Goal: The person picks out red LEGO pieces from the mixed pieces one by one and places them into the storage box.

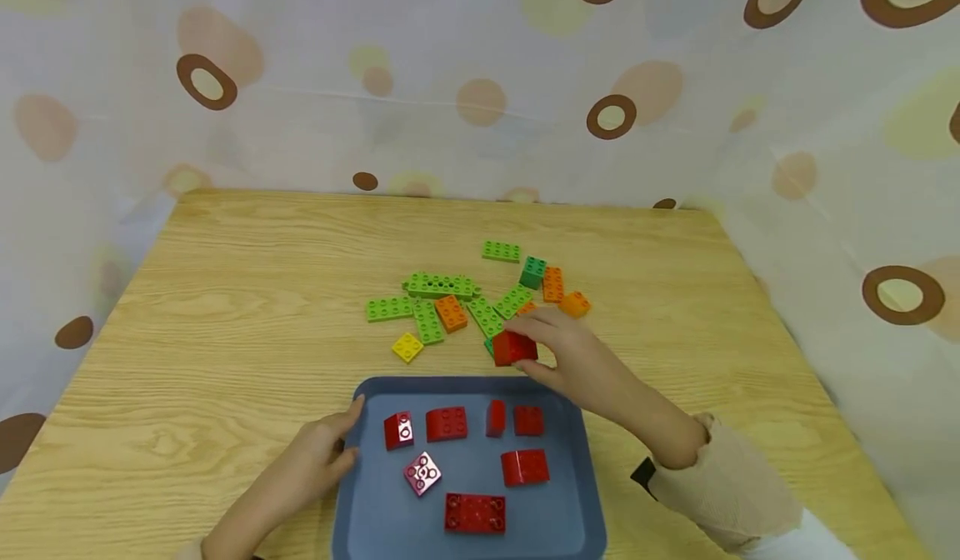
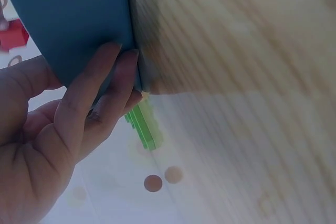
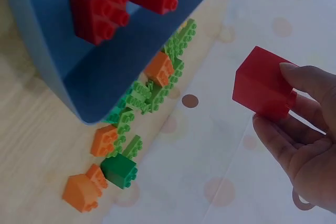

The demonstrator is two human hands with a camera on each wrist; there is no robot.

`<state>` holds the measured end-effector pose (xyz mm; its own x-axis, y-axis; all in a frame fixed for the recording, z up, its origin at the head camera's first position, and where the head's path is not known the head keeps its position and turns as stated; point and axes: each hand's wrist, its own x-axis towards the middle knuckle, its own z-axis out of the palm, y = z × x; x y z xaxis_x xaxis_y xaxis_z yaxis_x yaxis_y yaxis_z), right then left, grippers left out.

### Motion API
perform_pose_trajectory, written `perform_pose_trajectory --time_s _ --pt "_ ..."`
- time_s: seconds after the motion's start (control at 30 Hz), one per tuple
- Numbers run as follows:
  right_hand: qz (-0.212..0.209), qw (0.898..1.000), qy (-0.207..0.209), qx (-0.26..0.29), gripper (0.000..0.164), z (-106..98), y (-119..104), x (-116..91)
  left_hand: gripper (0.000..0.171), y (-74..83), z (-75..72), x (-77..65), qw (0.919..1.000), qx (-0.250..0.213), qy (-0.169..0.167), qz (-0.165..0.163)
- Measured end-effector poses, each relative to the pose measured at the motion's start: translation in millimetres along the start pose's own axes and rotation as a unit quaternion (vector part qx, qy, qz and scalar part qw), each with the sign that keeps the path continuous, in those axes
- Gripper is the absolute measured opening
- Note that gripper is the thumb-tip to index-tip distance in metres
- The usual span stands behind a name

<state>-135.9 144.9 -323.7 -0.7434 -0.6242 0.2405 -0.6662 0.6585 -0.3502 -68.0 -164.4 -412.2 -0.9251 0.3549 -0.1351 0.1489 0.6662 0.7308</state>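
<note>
Right hand: the right hand pinches a red brick between thumb and fingertips, held just above the counter at the far rim of the blue tray.
Left hand: the left hand lies with straight fingers against the tray's left edge, gripping nothing.
Tray: seven red pieces lie inside, apart from one another.
Loose pile: green, orange and yellow bricks lie scattered just beyond the tray.
Risk: the fingertip hold looks light; the brick could slip and fall among the mixed pile, or land on a piece already in the tray and knock it.
Second risk: the wrist could brush the green and orange bricks close by.
Writing: no brand, label or lettering can be read.
</note>
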Motion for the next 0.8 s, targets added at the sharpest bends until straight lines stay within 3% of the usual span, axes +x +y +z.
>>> perform_pose_trajectory --time_s 0.37,0.63,0.8 --pt "0.033 0.993 -0.098 0.048 0.04 11.9 -18.8 -84.1 0.057 4.7 0.0 -0.9 0.9994 -0.002 -0.002 -0.034" --pt "0.071 0.981 -0.16 0.084 0.036 36.4 -21.2 -111.7 0.056 5.3 -0.2 -1.1 0.9994 0.001 -0.001 -0.034" --pt "0.077 0.98 -0.161 0.092 0.036 48.0 -20.9 -119.4 0.056 6.8 0.3 -0.5 0.9994 0.003 -0.004 -0.036"
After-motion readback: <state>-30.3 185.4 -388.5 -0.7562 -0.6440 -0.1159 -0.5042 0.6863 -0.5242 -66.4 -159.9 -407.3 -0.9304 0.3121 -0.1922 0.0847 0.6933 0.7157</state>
